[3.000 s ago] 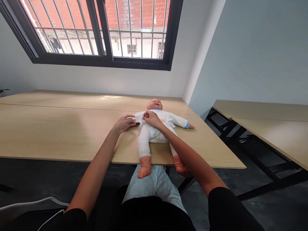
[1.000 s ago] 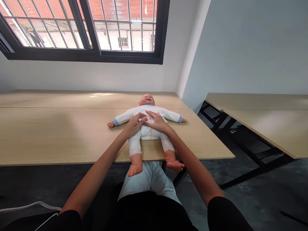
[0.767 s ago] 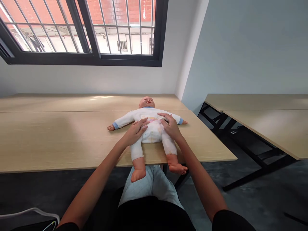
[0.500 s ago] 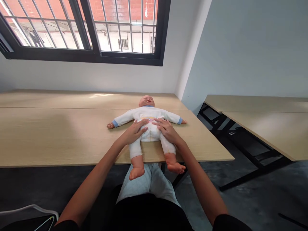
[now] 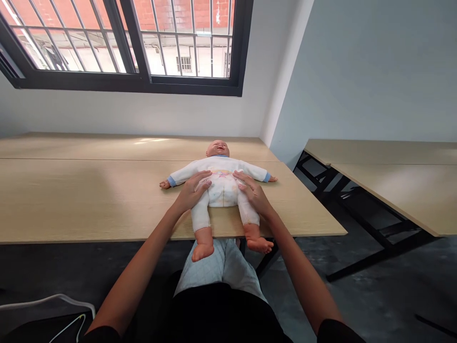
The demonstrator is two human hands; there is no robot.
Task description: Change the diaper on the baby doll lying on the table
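A baby doll (image 5: 220, 183) in a white romper with blue cuffs lies on its back on the wooden table (image 5: 89, 200), arms spread, bare feet hanging past the near edge. My left hand (image 5: 191, 190) rests flat on the doll's left hip, fingers stretched out. My right hand (image 5: 253, 189) lies flat on the other side of the doll's waist, fingers apart. Neither hand grips anything. A pale blue quilted cloth (image 5: 223, 269) lies on my lap below the doll's feet.
A barred window (image 5: 135, 43) runs along the far wall above the table. A second wooden table (image 5: 389, 176) on black legs stands to the right across a floor gap. A white hanger (image 5: 46, 305) shows at the lower left.
Three seconds ago both hands pinched the romper sleeve near the doll's shoulder. They have since come down to the belly and slid apart to the doll's hips. The doll's arm now lies stretched out.
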